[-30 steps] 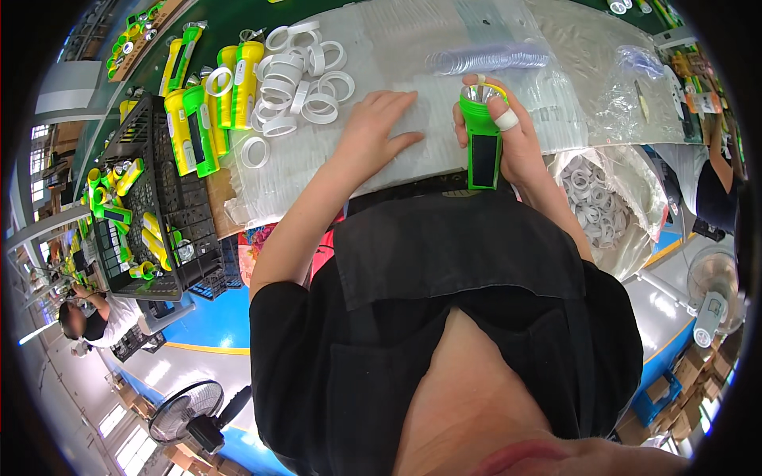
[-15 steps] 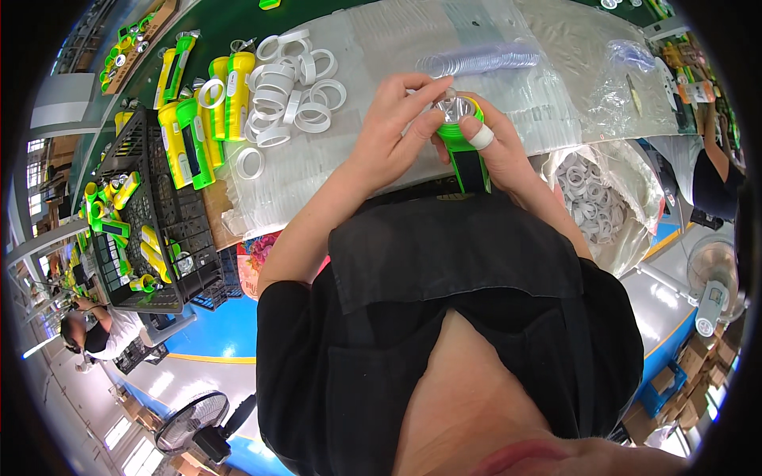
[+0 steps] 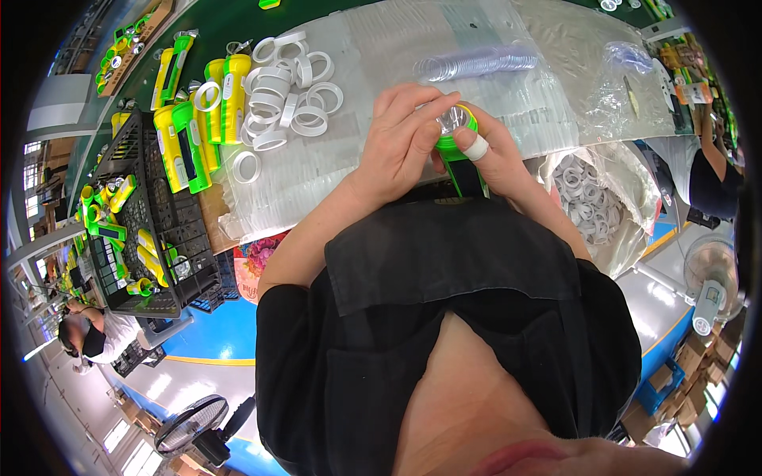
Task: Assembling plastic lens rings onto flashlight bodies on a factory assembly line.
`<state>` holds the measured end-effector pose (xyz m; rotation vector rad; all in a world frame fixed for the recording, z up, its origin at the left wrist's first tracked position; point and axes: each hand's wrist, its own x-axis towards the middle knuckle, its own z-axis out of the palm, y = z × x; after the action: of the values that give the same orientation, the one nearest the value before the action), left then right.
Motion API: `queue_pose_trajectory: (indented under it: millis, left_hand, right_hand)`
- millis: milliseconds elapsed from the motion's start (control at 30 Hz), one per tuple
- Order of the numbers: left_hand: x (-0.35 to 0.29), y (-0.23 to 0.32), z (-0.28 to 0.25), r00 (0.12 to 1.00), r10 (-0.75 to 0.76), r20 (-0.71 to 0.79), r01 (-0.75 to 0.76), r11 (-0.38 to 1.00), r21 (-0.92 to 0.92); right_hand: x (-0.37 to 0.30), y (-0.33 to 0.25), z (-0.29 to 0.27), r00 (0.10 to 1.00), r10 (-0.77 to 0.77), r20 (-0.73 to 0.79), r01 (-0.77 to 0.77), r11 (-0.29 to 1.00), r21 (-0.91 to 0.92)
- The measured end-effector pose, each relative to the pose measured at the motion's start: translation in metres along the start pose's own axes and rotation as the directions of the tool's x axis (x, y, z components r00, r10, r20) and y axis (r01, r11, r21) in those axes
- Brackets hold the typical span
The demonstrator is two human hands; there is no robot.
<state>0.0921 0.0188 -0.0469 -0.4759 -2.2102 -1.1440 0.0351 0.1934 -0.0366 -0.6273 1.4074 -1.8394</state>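
A green flashlight [image 3: 465, 176] with a black panel on its body stands head-up in front of my chest. Its wide head has a yellow rim and a shiny clear or reflective insert. My right hand [image 3: 498, 155], with a white wrap on the thumb, is closed around the flashlight from the right. My left hand [image 3: 403, 144] grips the head from the left, fingers bent over the rim and thumb against its side. Whether a small part sits under the left fingertips is hidden. Beyond my hands lies a long row of stacked clear discs [image 3: 478, 63].
Loose white rings [image 3: 308, 120] lie left on the plastic-covered table [image 3: 381, 47]. Yellow-green flashlights [image 3: 232, 99] lie farther left, beside a black crate [image 3: 163, 230] holding more. A bag of white rings [image 3: 587, 194] hangs at the right edge. Other people work at both sides.
Both hands and the flashlight have come slightly nearer to my body. My left fingers have lowered and flattened over the flashlight's head.
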Motion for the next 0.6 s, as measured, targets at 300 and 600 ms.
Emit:
queue_pose_trajectory:
  millis: [300,600]
  left_hand:
    - [-0.009,0.006,-0.001,0.999,-0.039,0.011,0.039,0.994,-0.099]
    - [-0.009,0.005,-0.011,1.0,0.01,0.013,-0.011,0.999,0.047]
  right_hand:
    - [0.003,0.002,0.01,0.999,-0.014,0.04,0.016,0.999,-0.046]
    - [0.014,0.008,0.014,0.994,-0.036,0.108,0.027,0.996,0.082]
